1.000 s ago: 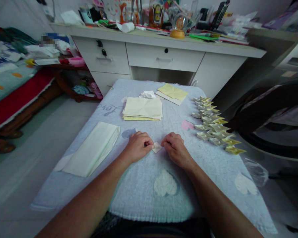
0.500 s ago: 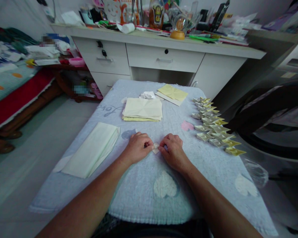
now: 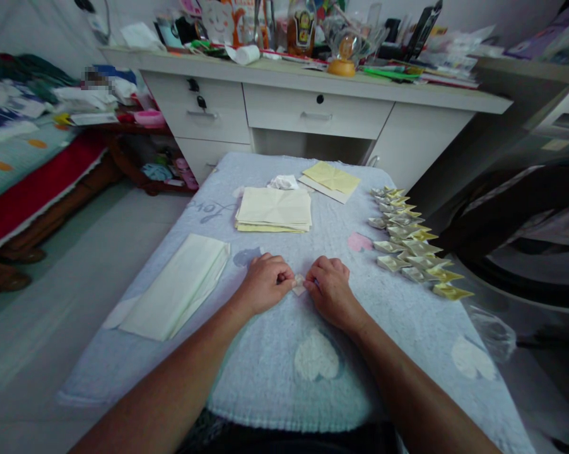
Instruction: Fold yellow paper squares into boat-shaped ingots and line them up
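Observation:
Between my two hands is a small folded piece of pale paper (image 3: pixel 298 287), low over the cloth. My left hand (image 3: pixel 268 282) pinches its left side between thumb and fingers. On its right side my right hand (image 3: pixel 330 289) is closed in a similar pinch. Fingertips hide part of the folds. Beyond my hands lies a stack of cream and yellow paper sheets (image 3: pixel 274 207). Rows of small folded paper boats (image 3: pixel 410 243), white and yellow, stand at the right edge of the table.
A blue patterned cloth (image 3: pixel 260 384) covers the table. Folded pale paper (image 3: pixel 178 287) lies at left, yellow sheets (image 3: pixel 332 178) and a crumpled tissue (image 3: pixel 283 182) at the back. Behind stands a cluttered white desk (image 3: pixel 313 113); a clear plastic bag (image 3: pixel 491 334) hangs by the right edge.
The whole view has shifted slightly. Both hands keep their pinch on the small folded paper, with barely any movement of the fingers.

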